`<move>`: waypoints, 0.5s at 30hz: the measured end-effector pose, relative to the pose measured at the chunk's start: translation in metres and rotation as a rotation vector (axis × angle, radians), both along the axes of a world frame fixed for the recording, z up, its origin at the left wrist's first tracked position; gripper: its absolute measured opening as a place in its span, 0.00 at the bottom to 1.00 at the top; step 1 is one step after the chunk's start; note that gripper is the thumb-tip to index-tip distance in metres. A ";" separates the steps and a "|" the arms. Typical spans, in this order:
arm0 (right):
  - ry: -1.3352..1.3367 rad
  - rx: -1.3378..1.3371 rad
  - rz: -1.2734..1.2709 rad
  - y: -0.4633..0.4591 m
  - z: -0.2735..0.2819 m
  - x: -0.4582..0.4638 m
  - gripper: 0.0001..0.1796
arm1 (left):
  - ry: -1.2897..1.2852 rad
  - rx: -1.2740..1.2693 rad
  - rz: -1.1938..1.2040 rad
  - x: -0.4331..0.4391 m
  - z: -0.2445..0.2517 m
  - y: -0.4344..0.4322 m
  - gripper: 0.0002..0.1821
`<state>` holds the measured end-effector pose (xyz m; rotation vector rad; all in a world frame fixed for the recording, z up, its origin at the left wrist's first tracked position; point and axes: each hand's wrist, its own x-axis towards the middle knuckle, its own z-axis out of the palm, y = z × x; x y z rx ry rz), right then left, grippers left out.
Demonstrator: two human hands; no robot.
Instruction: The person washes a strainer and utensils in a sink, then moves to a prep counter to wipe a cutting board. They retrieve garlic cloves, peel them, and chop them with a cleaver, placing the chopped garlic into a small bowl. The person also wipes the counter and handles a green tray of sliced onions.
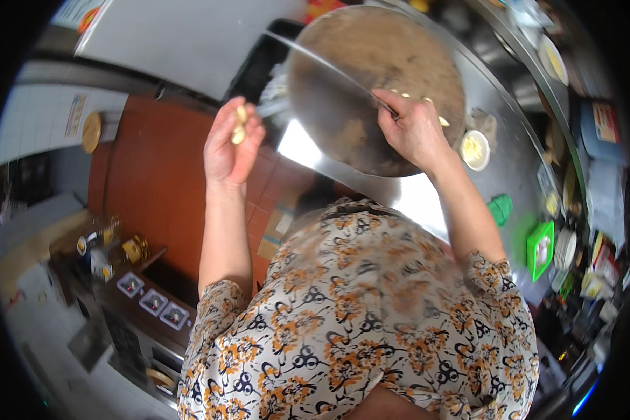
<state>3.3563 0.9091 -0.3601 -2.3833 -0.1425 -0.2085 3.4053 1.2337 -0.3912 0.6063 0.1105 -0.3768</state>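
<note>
My left hand (221, 149) is raised to the left of a round wooden chopping block (399, 47), apart from it. Its curled fingers hold a few pale peeled cloves (238, 135), which look like garlic. My right hand (412, 123), over the block's right part, grips the handle of a knife (329, 64). The blade stretches up and left across the block; its face is blurred, so its full shape cannot be told. Several more cloves (443, 122) lie on the block just beyond and beside my right hand. Close to the block's right rim, a white bowl (468, 164) holds pale pieces.
The block rests on a metal counter (475, 197). A green object (500, 209), a green basket (534, 265) and stacked white plates (565, 249) are on the right. Left of the block is a black container (247, 65). Reddish floor tiles (147, 173) and a dark unit with switches (154, 301) lie left.
</note>
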 end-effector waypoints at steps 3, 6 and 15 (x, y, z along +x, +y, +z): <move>0.032 0.018 -0.200 -0.038 -0.002 -0.020 0.14 | 0.093 0.302 -0.104 0.008 -0.007 -0.047 0.05; 0.008 0.019 -0.368 -0.073 -0.008 -0.046 0.13 | 0.000 0.819 -0.253 0.012 -0.023 -0.118 0.07; 0.020 0.012 -0.556 -0.131 -0.029 -0.116 0.12 | -0.770 1.694 -0.392 0.015 -0.046 -0.252 0.16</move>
